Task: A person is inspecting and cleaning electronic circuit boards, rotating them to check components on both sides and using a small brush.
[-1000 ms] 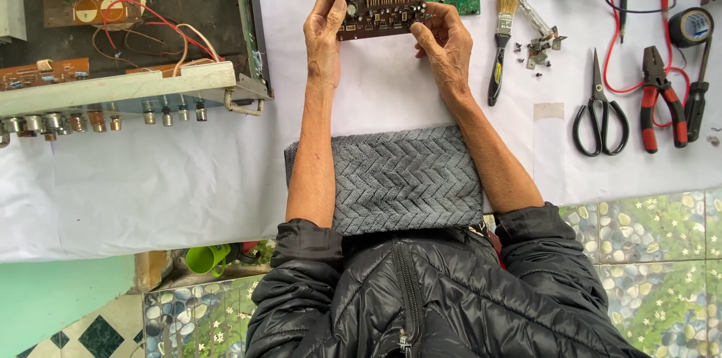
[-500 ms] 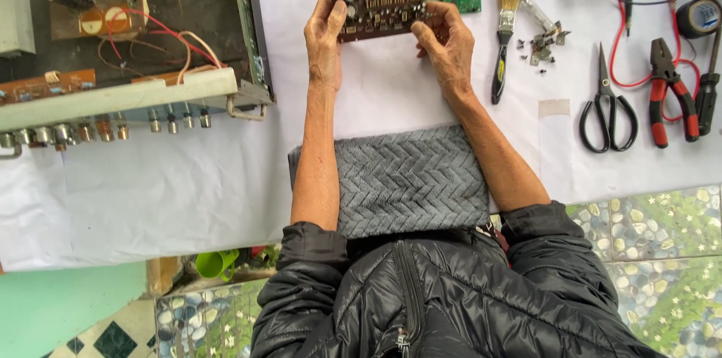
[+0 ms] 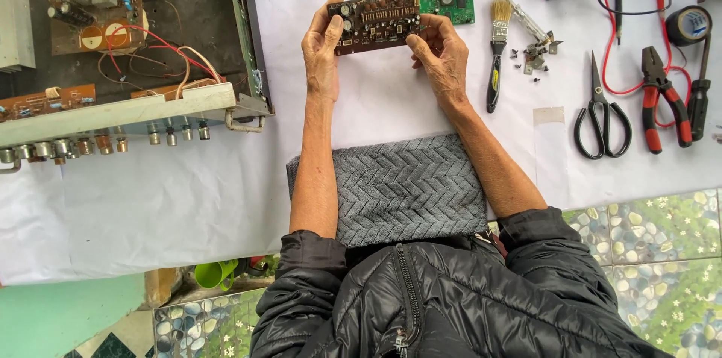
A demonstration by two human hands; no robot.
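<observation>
White sheeting is covering the worktop (image 3: 150, 215), with pebble-patterned tiling showing at its near edge. Both hands are gripping a brown circuit board (image 3: 376, 21) by its short ends, the left hand (image 3: 322, 46) and right hand (image 3: 440, 53) keeping it lifted and tilted toward the face, seemingly for inspection, fingers staying off the components. Forearms are resting across a grey folded towel (image 3: 406, 189). An opened amplifier chassis (image 3: 120, 42) is sitting left; brush (image 3: 496, 50), scissors (image 3: 600, 113) and pliers (image 3: 662, 95) are lying right, within reach.

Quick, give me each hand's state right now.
Left hand: closed on the left end of the brown rectangular circuit board.
Right hand: closed on its right end.
</observation>
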